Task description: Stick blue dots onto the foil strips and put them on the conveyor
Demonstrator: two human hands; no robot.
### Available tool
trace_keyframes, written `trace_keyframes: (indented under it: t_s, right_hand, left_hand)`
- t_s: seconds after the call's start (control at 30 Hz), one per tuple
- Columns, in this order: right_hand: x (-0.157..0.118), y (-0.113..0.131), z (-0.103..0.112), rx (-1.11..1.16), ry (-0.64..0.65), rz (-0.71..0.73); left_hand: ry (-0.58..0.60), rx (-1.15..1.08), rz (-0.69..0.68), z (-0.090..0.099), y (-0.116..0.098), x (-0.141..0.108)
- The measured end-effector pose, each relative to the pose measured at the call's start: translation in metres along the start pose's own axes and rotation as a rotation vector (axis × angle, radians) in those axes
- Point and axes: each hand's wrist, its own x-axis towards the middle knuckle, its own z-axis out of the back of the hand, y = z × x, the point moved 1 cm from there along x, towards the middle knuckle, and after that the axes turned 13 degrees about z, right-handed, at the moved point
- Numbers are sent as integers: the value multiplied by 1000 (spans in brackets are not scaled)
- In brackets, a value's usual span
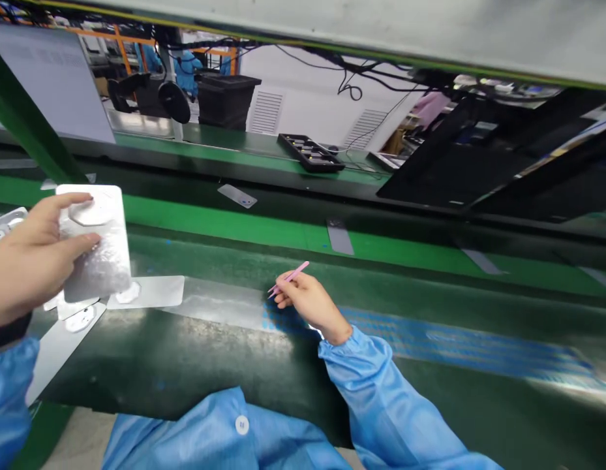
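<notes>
Left hand gripping a silvery-white rounded rectangular plate, pale grey rectangular plates lying below that hand, right hand holding slim pink pointed tweezers, long translucent blue-patterned strip beneath that hand

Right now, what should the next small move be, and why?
Probably lower the pink tweezers in the right hand toward the nearest blue dots on the strip: the tips point down near where the blue part begins, with nothing visible between them, while the left hand holds a pale panel above the bench.
</notes>
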Motion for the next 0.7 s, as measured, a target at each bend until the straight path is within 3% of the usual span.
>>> trace_keyframes:
  t_s: [0.07,0.17,0.27,0.37,0.53,0.7]
  right_hand:
    - [1,-9,-3,21,-1,-28]
    - [4,-21,-5,22,-47,-68]
    - [5,-28,-4,9,-81,-80]
    - [4,-28,-5,-14,-77,-91]
    - [2,-20,-6,-91,-28,-114]
    - [2,-22,-4,-63,-34,-115]
  left_hand:
    - [222,-157,4,-8,-19,-37]
    - [433,-238,-189,-55,-38,-81]
    - [645,-201,-334,-115,-42,-104]
    - [715,-44,-381,-153,-39,-112]
    - [642,255,-471,-165,-30,-110]
    - [716,260,-584,-170,-28,-105]
